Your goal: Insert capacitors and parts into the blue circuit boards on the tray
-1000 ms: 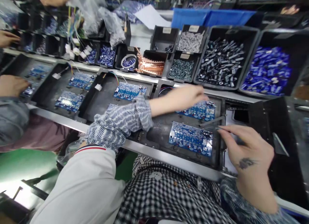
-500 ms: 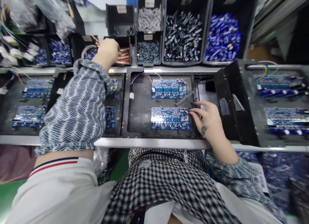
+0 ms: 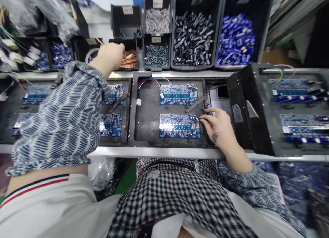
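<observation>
Above the small bin of copper-coloured parts (image 3: pixel 130 59) is my left hand (image 3: pixel 111 56), its fingers bent together at the bin's left side; what they hold, if anything, is hidden. My right hand (image 3: pixel 217 123) pinches at the upper right corner of the lower blue circuit board (image 3: pixel 180 126), and the thing between its fingertips is too small to make out. The upper blue circuit board (image 3: pixel 178 95) lies behind it in the same black tray (image 3: pixel 146 125). A coloured wire bundle with a white connector (image 3: pixel 138 102) runs to the upper board's left side.
Bins of black cylindrical parts (image 3: pixel 192 39), blue parts (image 3: pixel 236 39), grey parts (image 3: pixel 157 20) and dark green parts (image 3: pixel 156 55) stand behind the rail. Neighbouring trays hold more boards (image 3: pixel 305 123). A raised black panel (image 3: pixel 246 111) stands right of my right hand.
My left hand and sleeve have shifted left, showing more of the boards in the left tray. My right hand has stayed at the lower board's corner.
</observation>
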A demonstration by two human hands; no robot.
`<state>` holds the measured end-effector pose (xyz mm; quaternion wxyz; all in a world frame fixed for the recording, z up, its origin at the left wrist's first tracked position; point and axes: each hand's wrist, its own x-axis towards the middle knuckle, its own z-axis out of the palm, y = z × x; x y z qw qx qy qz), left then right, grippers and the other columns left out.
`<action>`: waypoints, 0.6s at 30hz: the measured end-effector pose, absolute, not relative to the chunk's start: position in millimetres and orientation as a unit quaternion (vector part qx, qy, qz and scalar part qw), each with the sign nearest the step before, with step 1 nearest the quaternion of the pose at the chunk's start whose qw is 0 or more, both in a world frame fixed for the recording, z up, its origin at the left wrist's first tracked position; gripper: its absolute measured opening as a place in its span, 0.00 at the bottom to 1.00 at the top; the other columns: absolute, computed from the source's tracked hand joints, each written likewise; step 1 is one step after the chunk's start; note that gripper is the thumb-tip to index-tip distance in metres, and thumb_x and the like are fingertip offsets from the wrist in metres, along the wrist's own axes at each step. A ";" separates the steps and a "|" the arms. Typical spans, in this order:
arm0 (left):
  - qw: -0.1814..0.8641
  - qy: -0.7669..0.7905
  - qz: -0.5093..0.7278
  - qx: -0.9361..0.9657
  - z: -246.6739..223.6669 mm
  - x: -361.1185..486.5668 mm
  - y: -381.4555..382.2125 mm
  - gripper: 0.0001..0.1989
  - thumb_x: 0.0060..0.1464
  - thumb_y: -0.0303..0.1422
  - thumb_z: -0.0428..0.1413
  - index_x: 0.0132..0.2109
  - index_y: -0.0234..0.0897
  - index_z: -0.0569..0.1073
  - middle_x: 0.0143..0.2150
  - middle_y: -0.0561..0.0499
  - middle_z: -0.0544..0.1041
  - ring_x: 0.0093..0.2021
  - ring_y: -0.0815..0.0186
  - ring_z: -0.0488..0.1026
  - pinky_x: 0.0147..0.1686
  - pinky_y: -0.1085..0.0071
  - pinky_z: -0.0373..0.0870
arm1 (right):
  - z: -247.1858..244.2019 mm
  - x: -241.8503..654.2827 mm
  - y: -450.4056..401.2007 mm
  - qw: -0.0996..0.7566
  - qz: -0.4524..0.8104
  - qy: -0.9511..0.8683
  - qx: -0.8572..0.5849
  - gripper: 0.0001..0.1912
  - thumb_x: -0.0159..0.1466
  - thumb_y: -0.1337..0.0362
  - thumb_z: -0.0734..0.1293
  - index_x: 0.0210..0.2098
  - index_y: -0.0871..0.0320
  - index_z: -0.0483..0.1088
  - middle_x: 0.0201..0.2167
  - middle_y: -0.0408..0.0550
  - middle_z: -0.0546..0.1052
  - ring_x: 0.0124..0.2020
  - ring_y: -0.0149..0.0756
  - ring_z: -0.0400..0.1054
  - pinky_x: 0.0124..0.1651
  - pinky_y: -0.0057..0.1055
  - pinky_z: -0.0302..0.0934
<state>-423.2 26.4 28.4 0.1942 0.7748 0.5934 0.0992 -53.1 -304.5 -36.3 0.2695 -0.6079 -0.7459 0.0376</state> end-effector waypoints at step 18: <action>0.066 0.662 0.192 0.722 52.5 -409.6 -8.2 0.09 0.73 0.30 0.41 0.54 0.38 0.63 0.53 0.47 0.75 0.47 0.64 0.65 0.57 0.61 0.63 | -28.2 -51.5 -305.4 0.217 0.048 -0.760 -0.611 0.11 0.70 0.60 0.64 0.36 0.53 0.77 0.49 0.55 0.77 0.52 0.54 0.72 0.53 0.54 0.64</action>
